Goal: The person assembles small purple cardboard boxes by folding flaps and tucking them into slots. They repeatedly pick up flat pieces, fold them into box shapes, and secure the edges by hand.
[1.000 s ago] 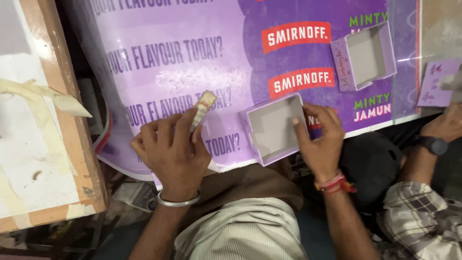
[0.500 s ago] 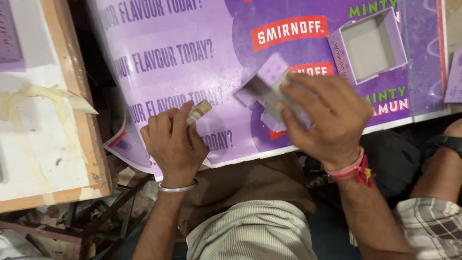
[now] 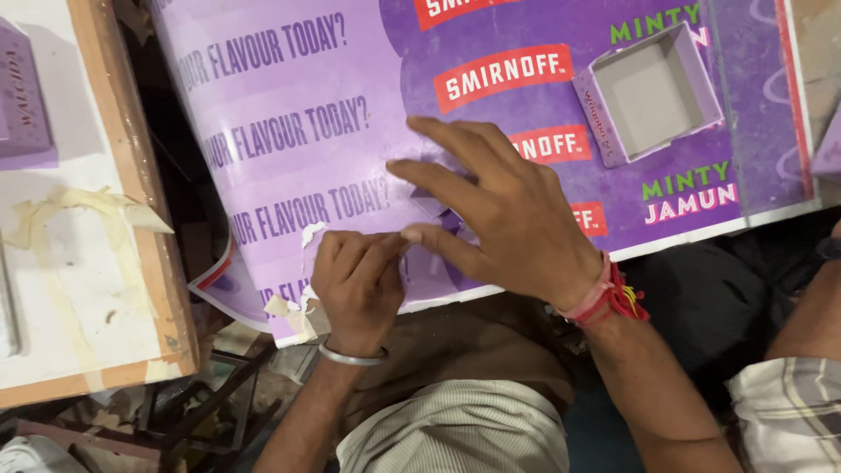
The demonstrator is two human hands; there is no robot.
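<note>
Purple printed poster board [image 3: 289,131] covers my work surface, with an open lilac cardboard tray [image 3: 653,92] lying apart at upper right. My right hand [image 3: 499,215] spreads flat over a small lilac box [image 3: 435,203], mostly hiding it. My left hand [image 3: 355,280] curls closed beside it; I cannot tell what it holds.

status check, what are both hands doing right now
Right hand spread flat over small purple box on the purple printed sheet, box mostly hidden. Left hand curled beside it, fingertips meeting right thumb. Second open box apart, upper right.

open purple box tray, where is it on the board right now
In the head view the open purple box tray sits upper right on the purple printed board, beyond and apart from the right hand.
</note>
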